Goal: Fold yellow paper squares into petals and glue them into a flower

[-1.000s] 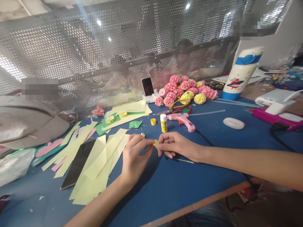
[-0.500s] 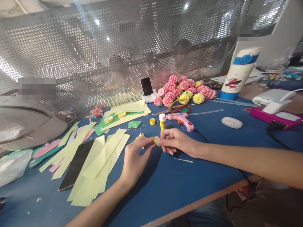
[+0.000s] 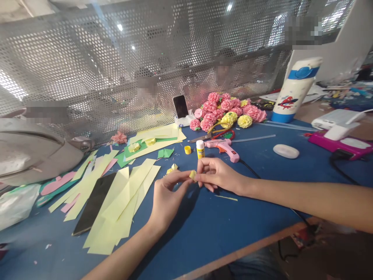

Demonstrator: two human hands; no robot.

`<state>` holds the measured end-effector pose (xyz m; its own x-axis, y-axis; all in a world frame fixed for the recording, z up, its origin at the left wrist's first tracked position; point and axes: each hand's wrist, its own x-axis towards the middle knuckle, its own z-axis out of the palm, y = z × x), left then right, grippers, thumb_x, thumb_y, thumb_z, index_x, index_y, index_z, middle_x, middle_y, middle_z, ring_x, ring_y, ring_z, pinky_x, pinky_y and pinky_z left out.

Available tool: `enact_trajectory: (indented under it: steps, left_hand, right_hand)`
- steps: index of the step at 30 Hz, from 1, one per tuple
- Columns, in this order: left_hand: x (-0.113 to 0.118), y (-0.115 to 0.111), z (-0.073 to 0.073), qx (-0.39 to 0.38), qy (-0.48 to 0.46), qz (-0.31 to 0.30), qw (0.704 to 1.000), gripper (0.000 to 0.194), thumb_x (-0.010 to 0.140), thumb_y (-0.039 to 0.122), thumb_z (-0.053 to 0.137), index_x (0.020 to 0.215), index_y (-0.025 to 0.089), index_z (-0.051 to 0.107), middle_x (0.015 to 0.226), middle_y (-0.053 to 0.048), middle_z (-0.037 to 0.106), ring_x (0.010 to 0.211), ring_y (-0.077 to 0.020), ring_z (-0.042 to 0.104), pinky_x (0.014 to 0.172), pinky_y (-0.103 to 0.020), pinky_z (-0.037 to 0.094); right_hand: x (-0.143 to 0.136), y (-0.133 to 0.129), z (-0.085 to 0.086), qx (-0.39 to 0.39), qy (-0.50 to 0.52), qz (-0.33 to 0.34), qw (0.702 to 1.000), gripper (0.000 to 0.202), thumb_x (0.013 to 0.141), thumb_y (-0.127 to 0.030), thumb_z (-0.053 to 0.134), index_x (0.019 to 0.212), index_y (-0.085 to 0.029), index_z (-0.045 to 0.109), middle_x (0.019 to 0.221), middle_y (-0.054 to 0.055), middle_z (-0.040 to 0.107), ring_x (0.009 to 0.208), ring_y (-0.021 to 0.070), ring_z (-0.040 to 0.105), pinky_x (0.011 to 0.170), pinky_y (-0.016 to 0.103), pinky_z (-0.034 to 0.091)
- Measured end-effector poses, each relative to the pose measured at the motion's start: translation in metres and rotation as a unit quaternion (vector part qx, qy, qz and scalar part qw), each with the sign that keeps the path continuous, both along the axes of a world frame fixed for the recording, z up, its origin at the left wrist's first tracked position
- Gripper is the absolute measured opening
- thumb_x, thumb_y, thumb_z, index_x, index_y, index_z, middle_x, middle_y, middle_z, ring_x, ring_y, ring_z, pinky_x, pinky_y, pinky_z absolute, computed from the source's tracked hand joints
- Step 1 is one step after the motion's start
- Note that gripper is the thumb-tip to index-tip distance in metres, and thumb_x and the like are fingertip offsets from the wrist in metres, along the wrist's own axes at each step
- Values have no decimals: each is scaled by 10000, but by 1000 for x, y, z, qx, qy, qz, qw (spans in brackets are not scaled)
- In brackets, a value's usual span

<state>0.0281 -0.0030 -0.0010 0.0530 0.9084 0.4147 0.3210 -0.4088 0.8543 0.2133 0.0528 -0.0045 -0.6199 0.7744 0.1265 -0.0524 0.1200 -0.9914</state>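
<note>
A small piece of folded yellow paper is pinched between both hands above the blue table. My left hand grips its left side between thumb and fingertips. On its right side, my right hand closes thumb and forefinger, with the other fingers curled. Just behind the hands stands an uncapped glue stick, its yellow cap lying beside it. Small folded yellow paper pieces lie behind my left hand, partly hidden by it. A thin yellow paper scrap rests in front of my right hand.
Pale yellow paper strips and a dark phone lie left. Behind are scissors, a pink glue gun with a cord, and pink and yellow paper flowers. A bottle and power strip stand right.
Both hands stay almost in place, still pinching the yellow paper, which has turned slightly. My left fingers have shifted a little, showing more of the folded pieces behind them.
</note>
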Motion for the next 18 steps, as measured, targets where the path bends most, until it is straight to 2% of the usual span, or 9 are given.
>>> enact_trajectory:
  steps: [6, 8, 12, 18]
  left_hand:
    - [-2, -4, 3, 71, 32, -25, 997, 157, 842, 180, 727, 974, 230, 797, 845, -25, 747, 745, -153, 641, 750, -270, 525]
    - [-3, -4, 3, 82, 36, -29, 996, 152, 821, 191, 770, 967, 225, 788, 855, -29, 749, 754, -163, 646, 749, -279, 530]
    - [-4, -5, 3, 100, 25, -24, 994, 16, 861, 192, 751, 871, 204, 753, 835, -31, 757, 769, -167, 683, 758, -275, 545]
    - [-7, -6, 1, 133, 21, -33, 990, 56, 860, 179, 755, 814, 200, 730, 822, -24, 761, 784, -172, 710, 786, -282, 559]
  right_hand:
    - [3, -10, 3, 121, 12, -46, 992, 329, 862, -453, 748, 868, -212, 525, 670, -65, 553, 494, 80, 545, 507, 230, 434]
    - [4, -11, 4, 163, 13, -55, 985, 284, 871, -411, 746, 900, -218, 540, 751, -48, 577, 531, 83, 564, 534, 242, 446]
    - [6, -12, 4, 232, 13, -54, 971, 159, 919, -342, 694, 931, -221, 591, 873, -10, 610, 625, 95, 593, 572, 250, 472]
    - [10, -14, 3, 304, 25, -47, 951, 69, 946, -277, 659, 973, -213, 664, 940, 35, 635, 821, 144, 636, 623, 254, 505]
